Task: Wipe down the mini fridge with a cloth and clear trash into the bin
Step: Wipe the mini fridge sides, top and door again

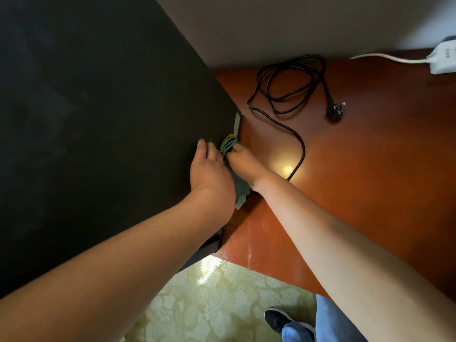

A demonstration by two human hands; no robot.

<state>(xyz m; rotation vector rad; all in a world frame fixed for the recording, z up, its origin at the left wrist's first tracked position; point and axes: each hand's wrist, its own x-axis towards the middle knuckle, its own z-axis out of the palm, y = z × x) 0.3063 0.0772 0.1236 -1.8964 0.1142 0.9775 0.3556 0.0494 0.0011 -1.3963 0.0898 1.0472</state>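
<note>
The black mini fridge [93,114] fills the left of the head view, seen from above, standing on a reddish wooden surface [370,169]. A green cloth [238,186] with yellow-edged folds hangs bunched at the fridge's right side edge. My right hand [243,160] grips the cloth's upper folds against that side. My left hand [209,171] lies on the fridge's top edge with fingers stretched forward, touching the cloth beside the right hand.
A black power cord [283,85] lies coiled on the wood, its plug [335,111] loose. A white power strip [444,59] sits at the far right by the wall. Patterned carpet [209,304] and my shoe [278,319] show below.
</note>
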